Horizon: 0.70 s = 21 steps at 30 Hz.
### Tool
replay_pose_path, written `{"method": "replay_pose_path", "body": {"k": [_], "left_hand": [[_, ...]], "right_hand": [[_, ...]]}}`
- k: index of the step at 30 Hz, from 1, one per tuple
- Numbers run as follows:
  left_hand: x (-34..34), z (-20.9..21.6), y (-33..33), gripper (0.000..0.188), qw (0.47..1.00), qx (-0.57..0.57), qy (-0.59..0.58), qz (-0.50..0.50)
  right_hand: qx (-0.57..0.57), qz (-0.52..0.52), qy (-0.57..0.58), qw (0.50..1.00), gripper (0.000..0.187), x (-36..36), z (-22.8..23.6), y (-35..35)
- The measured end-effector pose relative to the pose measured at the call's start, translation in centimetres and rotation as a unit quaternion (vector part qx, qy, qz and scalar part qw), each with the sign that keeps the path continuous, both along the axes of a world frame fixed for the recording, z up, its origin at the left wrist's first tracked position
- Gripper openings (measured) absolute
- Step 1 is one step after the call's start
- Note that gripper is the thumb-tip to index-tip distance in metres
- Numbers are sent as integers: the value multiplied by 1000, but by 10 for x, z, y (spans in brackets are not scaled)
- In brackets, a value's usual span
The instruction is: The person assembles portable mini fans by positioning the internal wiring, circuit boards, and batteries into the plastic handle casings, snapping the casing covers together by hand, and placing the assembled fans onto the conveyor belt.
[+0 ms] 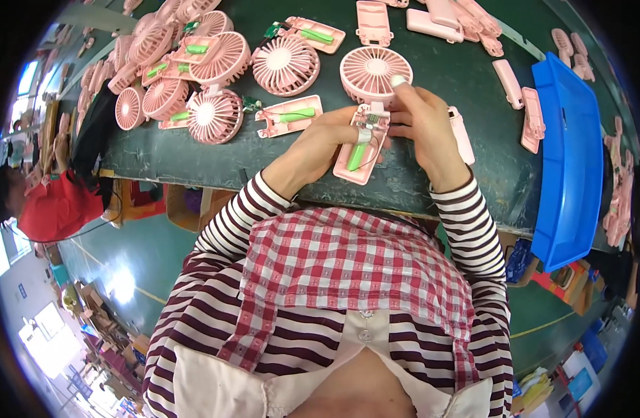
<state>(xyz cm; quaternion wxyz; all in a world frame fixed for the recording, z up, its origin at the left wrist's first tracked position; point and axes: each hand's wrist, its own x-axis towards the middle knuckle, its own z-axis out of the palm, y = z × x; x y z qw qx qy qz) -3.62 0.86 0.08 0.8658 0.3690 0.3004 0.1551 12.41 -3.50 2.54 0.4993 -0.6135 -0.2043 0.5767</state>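
A pink handheld fan lies between my hands, its round grille [374,68] away from me and its opened handle shell [349,173] toward me. Inside the handle show a green battery cell [358,155], thin wires and a small circuit board. My left hand [318,145] is closed round the handle's left side, the thumb across the shell. My right hand [429,124] grips the fan from the right where grille and handle meet. One of its digits, with a white covering on the tip, rests by the grille's edge. The other right fingertips are partly hidden behind the handle.
Several more pink fans [285,66] with green cells crowd the left. An open handle half [290,115] lies left of my hands, a loose pink cover [461,136] right of them. Pink shells [435,24] lie farther back. A blue tray [567,160] stands at the right edge.
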Motion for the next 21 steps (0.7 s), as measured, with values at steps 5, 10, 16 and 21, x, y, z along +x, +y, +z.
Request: {"method": "replay_pose_path", "body": {"k": [5,10,16,21], "left_hand": [[2,1,-2,43,998,-5,-34,-48],[3,-4,0,35,999,-7,-34,-25],[6,-6,3,30,996,-65,-23,58],[9,7,-4,28,994,39,-13,104]], "right_hand": [[126,-54,50,989,32,4,-17,-1],[269,-132,32,953,39,6,-10,-8],[270,-40,338,901,39,20,-7,-29],[236,-55,257,936,40,15,-6,-34]]}}
